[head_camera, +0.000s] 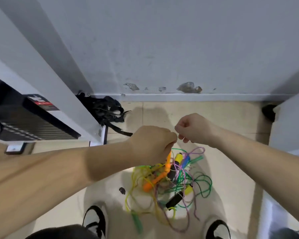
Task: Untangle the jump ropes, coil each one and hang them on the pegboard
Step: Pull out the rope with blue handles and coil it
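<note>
One rope tangle (171, 180) hangs above tiled floor (223, 118).

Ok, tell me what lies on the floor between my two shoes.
In the head view, the tangle of jump ropes spreads between the left shoe and the right shoe; a green handle lies nearest the left shoe.

Two hands (152, 144), two shoes (95, 219), one tangle of ropes (171, 180).

Left hand (152, 144) fisted at frame centre, right hand (194, 128) fisted just beside it, knuckles nearly touching, both forearms extended forward
</note>
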`<state>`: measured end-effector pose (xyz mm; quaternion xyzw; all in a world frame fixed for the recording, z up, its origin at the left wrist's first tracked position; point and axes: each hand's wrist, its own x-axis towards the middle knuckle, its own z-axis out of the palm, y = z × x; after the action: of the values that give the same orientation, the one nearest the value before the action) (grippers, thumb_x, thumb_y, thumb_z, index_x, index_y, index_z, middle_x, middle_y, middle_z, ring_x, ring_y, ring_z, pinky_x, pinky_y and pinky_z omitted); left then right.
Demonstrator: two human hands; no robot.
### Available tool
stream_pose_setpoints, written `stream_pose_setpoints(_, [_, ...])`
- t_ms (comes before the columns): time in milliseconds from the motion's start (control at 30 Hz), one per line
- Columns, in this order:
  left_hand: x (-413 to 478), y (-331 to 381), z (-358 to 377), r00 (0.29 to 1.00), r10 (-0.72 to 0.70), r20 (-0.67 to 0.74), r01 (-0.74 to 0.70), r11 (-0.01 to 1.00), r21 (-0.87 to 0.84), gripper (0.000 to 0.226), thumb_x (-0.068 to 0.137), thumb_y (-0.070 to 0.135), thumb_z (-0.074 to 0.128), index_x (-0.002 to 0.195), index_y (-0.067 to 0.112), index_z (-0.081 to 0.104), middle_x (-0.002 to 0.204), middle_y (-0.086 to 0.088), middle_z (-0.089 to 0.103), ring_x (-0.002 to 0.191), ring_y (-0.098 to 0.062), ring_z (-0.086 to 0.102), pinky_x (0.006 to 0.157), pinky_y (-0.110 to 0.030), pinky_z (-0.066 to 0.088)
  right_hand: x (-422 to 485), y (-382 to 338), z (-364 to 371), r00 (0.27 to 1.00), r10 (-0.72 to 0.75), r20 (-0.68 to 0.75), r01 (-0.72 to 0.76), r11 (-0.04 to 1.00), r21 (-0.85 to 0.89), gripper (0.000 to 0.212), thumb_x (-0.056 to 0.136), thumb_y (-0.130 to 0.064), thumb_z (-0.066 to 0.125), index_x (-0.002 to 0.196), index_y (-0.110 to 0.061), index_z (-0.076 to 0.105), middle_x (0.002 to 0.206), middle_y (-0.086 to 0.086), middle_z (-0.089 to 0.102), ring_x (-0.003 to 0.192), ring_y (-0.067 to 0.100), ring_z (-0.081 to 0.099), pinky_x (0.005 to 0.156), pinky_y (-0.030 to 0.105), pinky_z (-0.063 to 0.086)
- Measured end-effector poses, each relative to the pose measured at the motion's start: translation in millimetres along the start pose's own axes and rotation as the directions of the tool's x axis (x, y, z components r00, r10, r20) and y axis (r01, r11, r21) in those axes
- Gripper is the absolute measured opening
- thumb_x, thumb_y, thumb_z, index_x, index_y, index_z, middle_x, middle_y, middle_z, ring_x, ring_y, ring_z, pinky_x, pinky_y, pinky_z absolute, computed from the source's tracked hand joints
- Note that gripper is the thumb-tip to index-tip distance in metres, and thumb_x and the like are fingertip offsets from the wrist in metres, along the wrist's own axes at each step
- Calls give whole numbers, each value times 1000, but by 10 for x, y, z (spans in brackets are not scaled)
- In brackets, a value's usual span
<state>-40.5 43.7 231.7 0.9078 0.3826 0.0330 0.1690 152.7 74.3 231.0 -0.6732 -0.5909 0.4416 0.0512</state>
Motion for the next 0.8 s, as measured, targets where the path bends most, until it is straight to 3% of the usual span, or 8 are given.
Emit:
stream_pose_setpoints(200, [41,37,587,999,9,-34,-8,999,35,27,104,28,40,120,30,63,103,5,66,95,-24,63,70,-36,45,165,524,548,997,48,68,-44,997,-66,20,95,-23,59,91,-7,71,85,9,74,68,19,66,60,31,49])
stream_pose_setpoints(300, [-37,171,554,997,-6,-80,10,999,52,27,102,29,42,117,30,65,108,8,68,100,-22,62,76,-37,49,33,557,654,998,44,44,-41,997,-61,26,96,-25,58,93,-3,71,84,8,70,67,20,64,62,33,49])
stream_pose_setpoints(400, [-144,267,593,994,-7,-113,9,1000,17,22,99,29,48,110,27,66,103,5,70,95,-25,61,72,-37,49,-82,568,774,994,81,71,-75,993,-89,24,96,-21,49,85,-10,68,88,11,74,69,24,66,63,33,54])
stream_pose_setpoints(533, [-90,116,906,998,-70,1,69,996,47,18,97,26,48,104,24,64,94,1,67,89,-29,61,68,-37,49,57,712,910,992,113,47,-98,966,-240,29,97,-26,48,93,-7,70,89,11,78,69,26,71,59,33,55])
stream_pose_setpoints(700, [171,-211,1484,978,-162,130,149,983,104,12,97,20,46,95,21,58,90,0,57,87,-29,58,61,-33,35,364,1096,1178,977,201,75,-187,970,-157,31,99,-24,50,100,-1,70,84,12,78,79,32,78,66,38,62])
stream_pose_setpoints(800, [419,-387,1835,959,-196,204,170,976,138,13,96,17,50,99,18,62,94,-3,59,89,-31,58,63,-33,36,667,1346,1384,970,231,75,-222,969,-112,32,97,-21,51,99,6,69,81,13,74,72,34,74,63,39,59])
